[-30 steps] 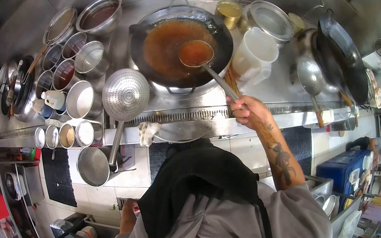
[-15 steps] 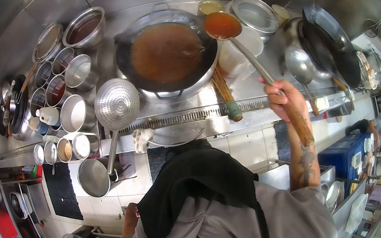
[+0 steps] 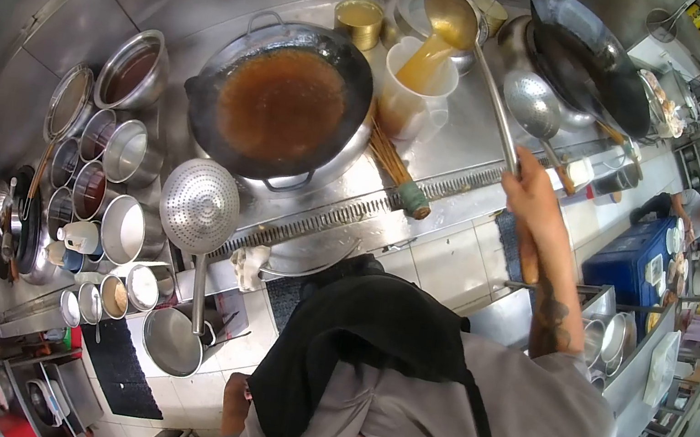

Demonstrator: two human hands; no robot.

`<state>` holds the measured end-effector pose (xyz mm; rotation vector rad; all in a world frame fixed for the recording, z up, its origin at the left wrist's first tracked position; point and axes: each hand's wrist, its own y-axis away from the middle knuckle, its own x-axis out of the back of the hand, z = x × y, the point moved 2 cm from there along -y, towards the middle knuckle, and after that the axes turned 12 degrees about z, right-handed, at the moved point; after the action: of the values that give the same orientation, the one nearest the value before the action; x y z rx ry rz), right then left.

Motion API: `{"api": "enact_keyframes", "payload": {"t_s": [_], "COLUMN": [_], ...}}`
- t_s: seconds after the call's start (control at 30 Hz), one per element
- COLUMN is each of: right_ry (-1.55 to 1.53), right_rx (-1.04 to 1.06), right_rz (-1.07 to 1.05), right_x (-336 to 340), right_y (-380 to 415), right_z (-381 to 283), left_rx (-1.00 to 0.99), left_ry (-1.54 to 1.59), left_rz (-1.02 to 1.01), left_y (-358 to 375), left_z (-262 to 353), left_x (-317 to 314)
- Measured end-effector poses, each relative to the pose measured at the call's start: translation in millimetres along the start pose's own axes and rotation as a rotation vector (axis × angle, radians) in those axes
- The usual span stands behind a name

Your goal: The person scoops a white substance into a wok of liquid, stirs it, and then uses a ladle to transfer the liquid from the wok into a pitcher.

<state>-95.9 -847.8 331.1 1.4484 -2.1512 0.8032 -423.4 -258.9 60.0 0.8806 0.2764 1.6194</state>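
My right hand [image 3: 532, 193] is wrapped round the long handle of a ladle [image 3: 459, 10]. The ladle's bowl is tipped, and a yellow-brown liquid [image 3: 424, 62] streams from it into a translucent plastic pitcher [image 3: 437, 103]. Left of the pitcher stands a wok [image 3: 354, 108] holding reddish-brown liquid [image 3: 281, 105]. A bamboo brush [image 3: 396, 166] with a green-wrapped end lies in front of the pitcher. Low beside the black apron is my left hand [image 3: 237, 394]; its fingers are mostly hidden.
A perforated strainer [image 3: 199, 204] lies at the counter's front edge. Several metal pots [image 3: 139, 154] crowd the left side. A second wok [image 3: 605, 76] and another strainer [image 3: 531, 103] sit to the right. A gold-coloured can [image 3: 359, 24] stands behind. Another person [image 3: 694, 211] is at the far right.
The ladle, level and full of reddish-brown liquid before, has moved right and tipped over the pitcher. Liquid now pours from it. My camera view has shifted slightly.
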Motion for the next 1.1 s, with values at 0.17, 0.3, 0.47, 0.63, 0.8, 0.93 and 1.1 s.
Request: {"api": "enact_keyframes", "payload": {"t_s": [0.17, 0.3, 0.47, 0.63, 0.8, 0.93, 1.1], "right_ry": [0.170, -0.045, -0.372, -0.285, -0.077, -0.257, -0.938], "right_rx": [0.075, -0.108, -0.287, -0.084, -0.002, -0.458, -1.029], "right_rz": [0.001, -0.064, -0.207, -0.268, -0.346, -0.601, -0.875], "right_x": [-11.1, -16.4, -50.1, -125.5, -207.7, -203.7, -187.6], "right_y": [15.2, 17.8, -1.2, -30.1, -23.0, 4.0, 1.8], "right_z": [15.3, 6.0, -2.9, -8.9, 13.0, -20.3, -16.5], "left_rx": [0.044, 0.178, 0.245, 0.675, 0.794, 0.834, 0.882], "left_ry": [0.135, 0.531, 0.593, 0.163, 0.179, 0.239, 0.290], "left_rz": [0.031, 0.112, 0.251, 0.187, 0.193, 0.181, 0.163], "left_y": [-5.3, -22.2, -16.2, -96.2, -95.7, -70.9, -56.8], "left_z": [-7.4, -55.6, -53.8, -168.6, -203.6, -218.9, -233.7], "left_x": [-1.7, -4.9, -11.9, -22.1, -33.8, -49.6, -66.1]}}
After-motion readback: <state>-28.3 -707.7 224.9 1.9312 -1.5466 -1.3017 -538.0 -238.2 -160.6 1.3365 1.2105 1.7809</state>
